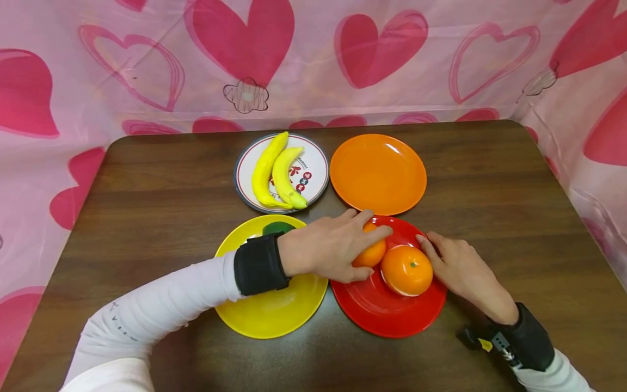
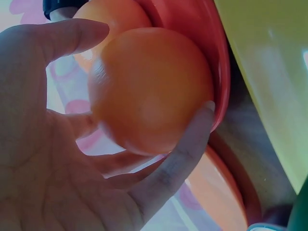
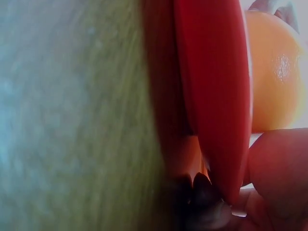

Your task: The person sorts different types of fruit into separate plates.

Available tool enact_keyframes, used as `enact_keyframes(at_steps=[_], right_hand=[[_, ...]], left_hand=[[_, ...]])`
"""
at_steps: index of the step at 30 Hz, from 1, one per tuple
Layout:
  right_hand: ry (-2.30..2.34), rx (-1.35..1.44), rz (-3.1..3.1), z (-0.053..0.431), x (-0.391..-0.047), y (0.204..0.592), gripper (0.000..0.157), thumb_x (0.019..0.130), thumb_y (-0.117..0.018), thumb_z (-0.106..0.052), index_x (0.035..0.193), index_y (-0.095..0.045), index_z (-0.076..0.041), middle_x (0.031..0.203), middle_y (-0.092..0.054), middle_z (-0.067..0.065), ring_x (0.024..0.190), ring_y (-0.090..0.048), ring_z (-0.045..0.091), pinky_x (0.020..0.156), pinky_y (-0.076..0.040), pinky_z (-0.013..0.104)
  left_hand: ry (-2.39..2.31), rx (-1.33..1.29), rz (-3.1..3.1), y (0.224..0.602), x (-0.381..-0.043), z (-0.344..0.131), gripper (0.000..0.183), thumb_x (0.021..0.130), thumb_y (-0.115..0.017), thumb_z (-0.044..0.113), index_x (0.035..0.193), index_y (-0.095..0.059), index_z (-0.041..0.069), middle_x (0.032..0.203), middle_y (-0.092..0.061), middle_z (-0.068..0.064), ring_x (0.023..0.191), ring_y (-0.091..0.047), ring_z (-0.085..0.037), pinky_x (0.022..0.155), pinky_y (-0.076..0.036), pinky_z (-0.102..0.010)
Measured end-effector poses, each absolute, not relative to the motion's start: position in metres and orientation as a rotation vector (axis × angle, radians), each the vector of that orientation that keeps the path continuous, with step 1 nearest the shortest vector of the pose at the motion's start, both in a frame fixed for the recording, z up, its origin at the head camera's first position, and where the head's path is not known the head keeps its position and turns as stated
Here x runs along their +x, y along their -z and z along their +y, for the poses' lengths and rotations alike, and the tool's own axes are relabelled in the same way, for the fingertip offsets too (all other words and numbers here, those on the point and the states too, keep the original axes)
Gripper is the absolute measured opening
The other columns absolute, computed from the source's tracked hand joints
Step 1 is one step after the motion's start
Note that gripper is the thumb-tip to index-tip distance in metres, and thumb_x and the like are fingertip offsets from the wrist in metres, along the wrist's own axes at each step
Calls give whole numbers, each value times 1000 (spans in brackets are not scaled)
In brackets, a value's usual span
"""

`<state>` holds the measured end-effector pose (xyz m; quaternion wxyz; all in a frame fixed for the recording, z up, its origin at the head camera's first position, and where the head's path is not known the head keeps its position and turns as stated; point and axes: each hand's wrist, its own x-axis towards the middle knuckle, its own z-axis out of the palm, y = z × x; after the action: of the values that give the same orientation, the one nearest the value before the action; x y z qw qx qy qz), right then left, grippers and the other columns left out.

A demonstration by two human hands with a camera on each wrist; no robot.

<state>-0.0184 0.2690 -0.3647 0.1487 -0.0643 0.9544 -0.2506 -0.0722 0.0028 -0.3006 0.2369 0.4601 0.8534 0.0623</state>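
Head view, left to right. White left sleeve (image 1: 166,305) crosses the table (image 1: 161,218), ends at a black strap (image 1: 259,265). Strap sits over the yellow plate (image 1: 274,318); dark green item (image 1: 278,227) on that plate, mostly hidden behind the wrist, can't tell what. Behind it, white plate (image 1: 319,163) with two bananas (image 1: 268,171) side by side.

Left hand (image 1: 333,247): fingers spread apart and curled around the left orange (image 1: 372,253). Left wrist cam: little finger lies against its side, thumb at the opposite edge; can't tell thumb contact or how firm the hold is. That orange is round, smooth, plain-skinned on the side facing the wrist cam, and sits at the left part of the red plate (image 1: 382,321).

Orange plate (image 1: 378,174) behind the red one, bare.

Right orange (image 1: 406,270): on the red plate, just beside the left one. Glossy, slightly squat, small green stem mark on top.

Right hand (image 1: 465,267): pinches the red plate's right rim. Right wrist cam has thumb above, fingers underneath, dark there. Black strap with a small device (image 1: 502,345) on that wrist.
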Motion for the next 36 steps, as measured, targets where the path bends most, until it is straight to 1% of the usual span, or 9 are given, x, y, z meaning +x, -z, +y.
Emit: enact_keyframes(at_steps=[4, 8, 11, 14, 17, 22, 26, 31, 36], right_hand=[[745, -185, 2704, 273, -23, 361, 57, 99, -39, -52, 120, -58, -3, 78, -57, 0, 67, -50, 16, 61, -49, 32], [741, -155, 2691, 278, -31, 355, 54, 98, -38, -55, 110, -57, -6, 72, -52, 2, 63, -48, 19, 55, -44, 31], [743, -142, 2724, 283, -42, 348, 52, 97, -39, -57, 105, -56, -8, 71, -51, 4, 63, -46, 21, 53, -40, 32], [771, -137, 2766, 287, -58, 341, 55, 97, -40, -58, 111, -53, -7, 76, -54, 6, 65, -48, 23, 54, -42, 33], [826, -134, 2802, 290, -80, 337, 60, 96, -40, -58, 123, -47, -5, 84, -58, 9, 67, -53, 24, 57, -46, 34], [913, -122, 2822, 289, -120, 343, 64, 98, -37, -57, 137, -36, -6, 96, -60, 15, 70, -60, 24, 63, -51, 37], [895, -77, 2805, 288, -145, 351, 68, 97, -35, -58, 139, -33, -5, 100, -60, 19, 70, -60, 25, 66, -52, 38], [838, -73, 2795, 285, -162, 356, 67, 98, -34, -57, 136, -37, -2, 100, -59, 20, 72, -59, 26, 67, -52, 38], [792, -104, 2809, 282, -169, 355, 61, 99, -35, -53, 131, -40, -1, 98, -54, 18, 76, -53, 29, 66, -48, 38]], left_hand=[[-171, 1253, 2369, 295, -71, 0, 80, 85, -63, 55, 153, -28, 31, 139, -37, -4, 118, -39, -19, 78, -48, -25], [-156, 1247, 2397, 291, -69, -2, 79, 86, -62, 55, 153, -28, 30, 141, -37, -5, 116, -41, -20, 79, -48, -27], [-149, 1251, 2412, 288, -68, -5, 78, 87, -61, 55, 153, -29, 30, 142, -37, -6, 116, -42, -20, 80, -48, -28], [-174, 1257, 2424, 286, -69, -9, 77, 87, -62, 54, 153, -30, 28, 142, -38, -7, 115, -43, -20, 81, -49, -29], [-195, 1257, 2440, 286, -70, -14, 78, 87, -61, 54, 153, -30, 27, 143, -39, -7, 114, -43, -19, 82, -49, -29], [-215, 1236, 2437, 287, -68, -19, 76, 88, -61, 54, 152, -32, 27, 139, -40, -5, 112, -44, -18, 80, -48, -29], [-229, 1238, 2435, 289, -66, -21, 75, 88, -61, 53, 152, -32, 26, 137, -41, -4, 111, -45, -18, 80, -49, -28], [-242, 1262, 2487, 284, -71, -27, 70, 91, -57, 52, 151, -32, 25, 138, -44, -5, 112, -47, -19, 84, -49, -30], [-251, 1180, 2615, 265, -88, -44, 66, 93, -54, 50, 150, -34, 23, 146, -44, -11, 116, -53, -22, 88, -50, -36]])
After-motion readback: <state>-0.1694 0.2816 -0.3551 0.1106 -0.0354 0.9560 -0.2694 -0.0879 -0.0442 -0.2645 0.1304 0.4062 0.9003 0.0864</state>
